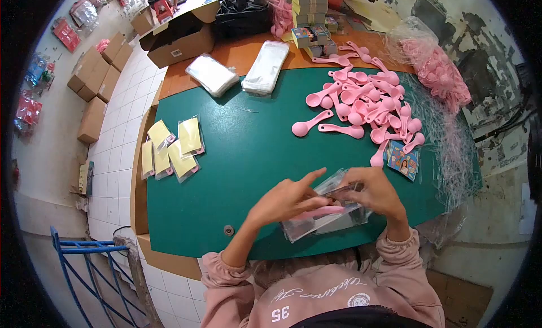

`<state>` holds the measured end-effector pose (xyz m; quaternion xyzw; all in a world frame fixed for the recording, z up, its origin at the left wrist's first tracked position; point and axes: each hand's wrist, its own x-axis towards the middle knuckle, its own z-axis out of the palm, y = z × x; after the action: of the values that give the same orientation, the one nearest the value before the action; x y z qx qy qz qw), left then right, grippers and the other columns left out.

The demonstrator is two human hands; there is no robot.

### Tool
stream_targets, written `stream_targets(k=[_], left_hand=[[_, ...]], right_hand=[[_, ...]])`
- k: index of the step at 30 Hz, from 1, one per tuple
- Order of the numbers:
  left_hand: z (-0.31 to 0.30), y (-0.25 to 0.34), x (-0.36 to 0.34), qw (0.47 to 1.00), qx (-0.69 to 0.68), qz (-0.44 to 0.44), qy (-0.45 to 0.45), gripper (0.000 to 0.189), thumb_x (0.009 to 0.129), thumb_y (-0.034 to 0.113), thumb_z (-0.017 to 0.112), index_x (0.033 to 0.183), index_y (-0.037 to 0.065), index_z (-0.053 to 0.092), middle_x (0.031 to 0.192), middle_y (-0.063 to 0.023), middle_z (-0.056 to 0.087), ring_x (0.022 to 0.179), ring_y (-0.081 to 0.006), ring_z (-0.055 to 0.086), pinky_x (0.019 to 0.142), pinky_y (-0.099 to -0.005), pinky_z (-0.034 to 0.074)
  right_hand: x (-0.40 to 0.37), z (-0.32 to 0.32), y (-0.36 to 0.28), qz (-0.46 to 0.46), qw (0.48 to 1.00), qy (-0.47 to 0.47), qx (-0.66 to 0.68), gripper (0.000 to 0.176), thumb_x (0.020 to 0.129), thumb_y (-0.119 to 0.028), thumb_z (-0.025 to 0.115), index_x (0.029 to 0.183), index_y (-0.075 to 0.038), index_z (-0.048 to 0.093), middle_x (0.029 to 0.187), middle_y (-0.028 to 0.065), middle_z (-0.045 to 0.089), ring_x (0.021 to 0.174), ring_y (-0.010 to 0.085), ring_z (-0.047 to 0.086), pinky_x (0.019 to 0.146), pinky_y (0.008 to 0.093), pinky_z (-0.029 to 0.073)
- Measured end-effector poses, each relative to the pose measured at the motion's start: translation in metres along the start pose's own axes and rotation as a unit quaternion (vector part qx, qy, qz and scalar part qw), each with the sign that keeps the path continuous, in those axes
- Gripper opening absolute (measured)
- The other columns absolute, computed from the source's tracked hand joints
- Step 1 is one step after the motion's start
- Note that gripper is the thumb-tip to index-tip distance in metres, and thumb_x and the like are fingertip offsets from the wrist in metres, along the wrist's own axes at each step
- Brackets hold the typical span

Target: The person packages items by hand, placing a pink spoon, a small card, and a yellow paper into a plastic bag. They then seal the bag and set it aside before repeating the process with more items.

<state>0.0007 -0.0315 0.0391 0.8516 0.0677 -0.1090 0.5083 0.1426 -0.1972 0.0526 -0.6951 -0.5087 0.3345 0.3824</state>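
Over a small pile of clear plastic bags (353,219) at the table's near edge, my left hand (288,199) has its fingers stretched apart. A pink measuring spoon (319,212) lies under its fingertips, on or inside the top bag. My right hand (372,191) curls down with bent fingers, pinching at the bag's upper end. Something small and dark between its fingertips is smeared by motion. To the right, a stack of printed cards (403,161) sits beside a heap of pink spoons (367,99).
Packed bags with yellow cards (182,158) lie at the left. Two stacks of clear bags (265,67) stand at the back, near card bundles (310,36). A sack of pink spoons (437,74) and loose plastic film (446,141) line the right side. A round metal piece (228,230) is near my left forearm.
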Motion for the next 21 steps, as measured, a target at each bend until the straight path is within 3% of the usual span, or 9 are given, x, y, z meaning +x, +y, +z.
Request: stream_targets(k=[2,6,9,11,14,15,17,18,21], left_hand=[[-0.004,-0.025,-0.01,0.996,-0.08,0.032,-0.004,0.056,0.083,0.016,0.06,0.131,0.006,0.034,0.091,-0.0071,0.064,0.082,-0.0158,0.061,0.072,-0.029,0.048],[-0.003,-0.044,-0.025,0.956,-0.287,0.04,0.04,0.047,0.082,0.011,0.061,0.122,0.004,0.039,0.095,-0.0094,0.062,0.083,-0.0158,0.061,0.071,-0.0273,0.049],[-0.007,-0.046,-0.033,0.944,-0.326,-0.002,0.044,0.04,0.084,0.013,0.059,0.119,0.005,0.04,0.092,-0.0123,0.063,0.082,-0.0155,0.062,0.069,-0.0261,0.049],[-0.004,-0.044,-0.035,0.946,-0.322,-0.012,0.032,0.038,0.084,0.013,0.058,0.117,0.004,0.041,0.093,-0.0126,0.063,0.082,-0.0159,0.062,0.068,-0.0256,0.049],[0.015,-0.027,-0.042,0.962,-0.111,-0.032,0.247,0.036,0.089,0.013,0.051,0.12,0.003,0.035,0.094,-0.0145,0.062,0.082,-0.0189,0.063,0.067,-0.0264,0.05],[0.027,-0.025,-0.042,0.962,-0.112,-0.035,0.245,0.036,0.089,0.013,0.051,0.12,0.003,0.035,0.094,-0.0145,0.062,0.082,-0.0189,0.063,0.067,-0.0264,0.05],[0.051,-0.024,-0.045,0.902,-0.349,-0.02,0.252,0.042,0.092,0.016,0.044,0.128,0.006,0.025,0.097,-0.0159,0.061,0.087,-0.0201,0.062,0.073,-0.0293,0.05],[0.058,-0.025,-0.049,0.896,-0.409,-0.011,0.171,0.048,0.095,0.017,0.032,0.135,0.011,0.006,0.106,-0.0192,0.056,0.096,-0.0237,0.058,0.075,-0.0295,0.049],[0.077,-0.014,-0.059,0.814,-0.545,-0.039,0.194,0.051,0.096,0.018,0.031,0.138,0.015,0.001,0.109,-0.0192,0.054,0.097,-0.0242,0.058,0.075,-0.0311,0.05]], right_hand=[[-0.003,-0.002,0.005,0.055,0.995,0.087,-0.003,0.02,0.07,-0.012,0.069,0.079,0.0,0.056,0.069,0.0045,0.055,0.065,0.0124,0.054,0.059,0.029,0.043],[-0.002,0.0,0.006,0.12,0.987,0.073,0.075,0.017,0.071,-0.011,0.069,0.08,0.0,0.058,0.071,0.0006,0.056,0.068,0.0066,0.048,0.059,0.0248,0.041],[-0.003,0.005,0.004,0.113,0.945,0.073,0.3,0.017,0.071,-0.009,0.069,0.08,0.0,0.058,0.071,0.001,0.055,0.066,0.0063,0.048,0.059,0.0226,0.04],[-0.006,0.003,0.006,0.119,0.972,0.057,0.193,0.016,0.071,-0.008,0.069,0.08,0.0,0.059,0.07,0.0004,0.055,0.066,0.006,0.05,0.06,0.0231,0.042],[-0.008,0.013,0.007,0.073,0.978,0.152,0.123,0.017,0.073,-0.008,0.067,0.086,0.0,0.061,0.072,0.0035,0.058,0.066,0.0082,0.054,0.06,0.0237,0.044],[-0.007,0.019,0.001,0.075,0.978,0.151,0.125,0.017,0.073,-0.008,0.067,0.086,0.0,0.061,0.072,0.0035,0.058,0.066,0.0082,0.054,0.06,0.0237,0.044],[-0.002,0.033,-0.014,-0.065,0.971,0.23,-0.006,0.018,0.074,-0.003,0.065,0.09,0.002,0.06,0.071,0.0069,0.059,0.064,0.0137,0.059,0.061,0.0238,0.047],[-0.001,0.042,-0.012,-0.056,0.981,0.185,-0.017,0.027,0.073,-0.011,0.068,0.096,-0.001,0.057,0.086,0.0139,0.059,0.073,0.0231,0.06,0.065,0.0312,0.048],[-0.008,0.053,-0.022,-0.131,0.985,0.034,-0.11,0.041,0.069,-0.011,0.068,0.106,-0.002,0.052,0.102,0.0168,0.053,0.089,0.0301,0.056,0.075,0.0363,0.046]])
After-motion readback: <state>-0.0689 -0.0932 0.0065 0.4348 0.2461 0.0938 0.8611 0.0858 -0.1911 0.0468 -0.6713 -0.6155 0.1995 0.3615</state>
